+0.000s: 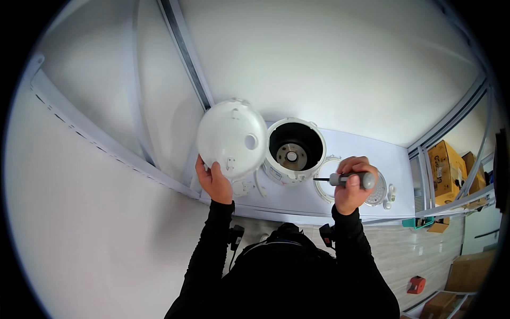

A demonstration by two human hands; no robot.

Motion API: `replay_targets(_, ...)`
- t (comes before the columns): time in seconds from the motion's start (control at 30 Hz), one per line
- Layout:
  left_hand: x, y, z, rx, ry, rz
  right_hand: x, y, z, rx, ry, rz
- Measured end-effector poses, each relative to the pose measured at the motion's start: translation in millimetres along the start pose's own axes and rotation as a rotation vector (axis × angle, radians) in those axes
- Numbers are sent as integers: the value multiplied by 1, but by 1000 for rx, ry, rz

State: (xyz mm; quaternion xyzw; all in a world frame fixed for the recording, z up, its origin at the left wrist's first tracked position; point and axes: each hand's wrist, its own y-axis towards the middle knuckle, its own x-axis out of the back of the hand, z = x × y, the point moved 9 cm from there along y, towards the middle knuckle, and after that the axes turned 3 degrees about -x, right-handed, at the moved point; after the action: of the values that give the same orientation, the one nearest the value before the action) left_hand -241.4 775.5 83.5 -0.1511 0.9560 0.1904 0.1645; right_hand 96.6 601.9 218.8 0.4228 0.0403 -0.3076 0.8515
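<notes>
My left hand [215, 183] grips the lower edge of a round white plastic cover [220, 135], held up at the left of the table. The cover has an off-centre round hole and small brackets. In my right hand [348, 199] is a screwdriver [333, 180] with a grey and black handle, its dark shaft pointing left. Just right of the cover stands a white rice cooker body [276, 171], without a lid; its dark inside shows a round metal heating plate [291, 156]. A white ring [320, 190] lies under the screwdriver, partly hidden by my right hand.
On the white table [366, 143], a perforated metal disc [379, 192] and small white parts [390, 195] lie at the right. A white strip [260, 185] lies below the cover. Metal frame posts [186, 53] border the table. Cardboard boxes [447, 171] stand beyond its right end.
</notes>
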Motion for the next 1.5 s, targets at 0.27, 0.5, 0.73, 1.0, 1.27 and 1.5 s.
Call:
replay_targets(0.27,-26,-24,-58,-6,-417,60,-23,-1,11,-55,-319,231)
replay_targets(0.5,-38,-45,-80,-116,-431,104,-18,-37,-46,-755,52,471)
replay_targets(0.73,-56,-41,-96,-505,109,227,-8,-42,-43,-706,69,574)
replay_targets(1.0,-73,-59,-87,-486,3,248,13,-47,-45,-808,71,323)
replay_targets(1.27,-84,-85,-117,-699,63,325,28,-81,-76,-995,-64,418)
replay_targets(1.5,-104,-90,-125,-761,295,581,46,-91,-77,-1073,34,301)
